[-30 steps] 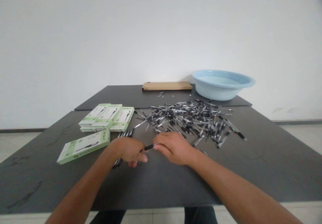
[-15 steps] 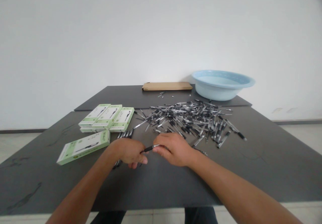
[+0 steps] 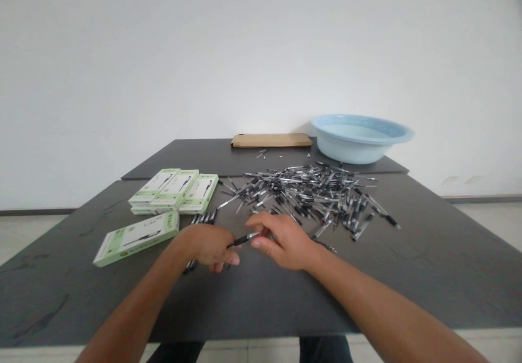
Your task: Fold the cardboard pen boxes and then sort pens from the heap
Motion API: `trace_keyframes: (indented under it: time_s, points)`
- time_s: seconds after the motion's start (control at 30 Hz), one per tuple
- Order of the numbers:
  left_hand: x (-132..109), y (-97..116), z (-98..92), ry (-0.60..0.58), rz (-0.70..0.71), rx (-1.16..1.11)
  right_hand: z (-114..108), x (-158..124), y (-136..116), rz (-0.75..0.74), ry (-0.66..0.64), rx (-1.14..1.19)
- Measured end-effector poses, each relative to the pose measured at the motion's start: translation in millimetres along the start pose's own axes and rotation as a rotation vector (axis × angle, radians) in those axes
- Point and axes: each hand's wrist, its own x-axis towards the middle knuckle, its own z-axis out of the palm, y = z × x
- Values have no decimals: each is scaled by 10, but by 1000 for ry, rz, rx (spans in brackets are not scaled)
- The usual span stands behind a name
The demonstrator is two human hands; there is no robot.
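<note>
My left hand is closed around a pen with a black grip, its silver tip pointing right. At that tip, my right hand has its index finger lifted off and its thumb just beneath, fingers apart; whether the thumb touches the tip I cannot tell. Partly hidden under my left hand and wrist lies a row of several pens. A single green and white pen box rests left of my left forearm. Beyond my right hand spreads a large heap of clear and black pens.
More green and white boxes are stacked at the left. Far back on the dark table are a flat brown cardboard piece, a light blue basin at the right, and a few small loose pen parts.
The fingers of my right hand have parted from the pen's tip, the index finger rising. My left hand keeps the pen in almost the same place.
</note>
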Motion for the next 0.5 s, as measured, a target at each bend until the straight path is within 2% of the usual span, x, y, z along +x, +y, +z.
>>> trace_keyframes:
  time_s: [0.1,0.2,0.27,0.33,0.4,0.5]
  points:
    - [-13,-54,-7,18,1,-9,-115,23,40,63,113,-59]
    - [-23,-111,-1,45,15,-27,-316,60,154,233,300,-214]
    - [-28,-131,6,53,24,-29,-470,75,277,368,372,-338]
    - [-28,-136,13,55,32,-34,-616,72,430,505,338,-467]
    - [-22,-136,16,59,35,-36,-741,46,597,639,243,-580]
    - [-8,-142,20,68,47,-27,-887,-21,827,771,134,-671]
